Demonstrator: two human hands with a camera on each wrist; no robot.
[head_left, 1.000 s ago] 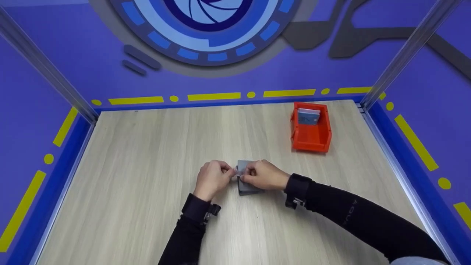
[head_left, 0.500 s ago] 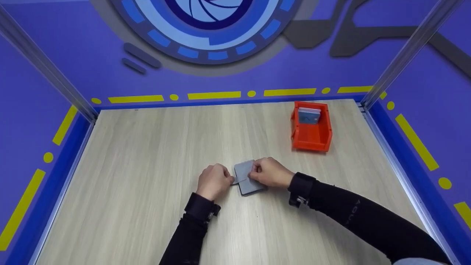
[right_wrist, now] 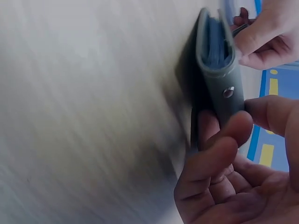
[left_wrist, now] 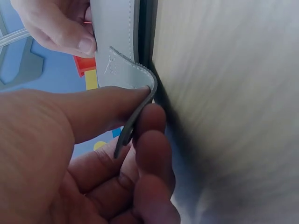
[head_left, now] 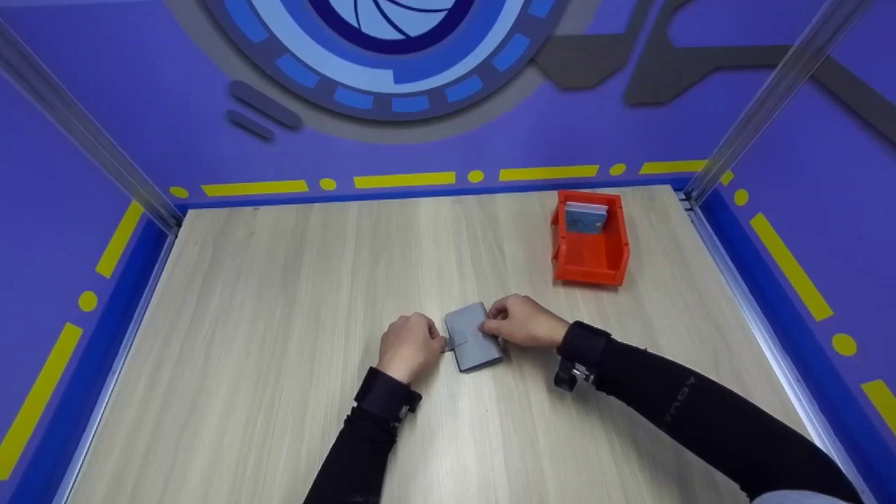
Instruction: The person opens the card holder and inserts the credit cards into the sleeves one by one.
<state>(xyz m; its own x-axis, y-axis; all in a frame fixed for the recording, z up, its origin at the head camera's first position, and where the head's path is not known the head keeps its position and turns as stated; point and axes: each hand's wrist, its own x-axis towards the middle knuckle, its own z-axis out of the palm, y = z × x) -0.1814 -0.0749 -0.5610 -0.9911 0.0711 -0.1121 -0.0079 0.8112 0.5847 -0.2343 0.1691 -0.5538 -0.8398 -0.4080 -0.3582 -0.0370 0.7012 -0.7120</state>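
A grey card holder [head_left: 479, 346], folded closed, lies a little tilted on the wooden table between both hands. My left hand [head_left: 409, 346] pinches its short stitched strap [left_wrist: 133, 72] between thumb and index finger, bending the free end away from the cover. From the other side, my right hand [head_left: 521, 322] grips the spine edge, thumb on the cover and curled fingers against the opposite side. In the right wrist view, a round metal snap [right_wrist: 228, 92] shows on the spine, and bluish inner sleeves [right_wrist: 216, 44] show between the covers.
A red open-front bin [head_left: 591, 275] stands at the back right, with several cards [head_left: 585, 218] upright against its rear wall. Blue panels with yellow marks and metal posts [head_left: 770, 91] enclose the table [head_left: 280, 315].
The card holder has turned slightly, its top tilting left. My right hand has shifted right from over the cover to its edge, exposing more of it. The left hand has moved slightly down.
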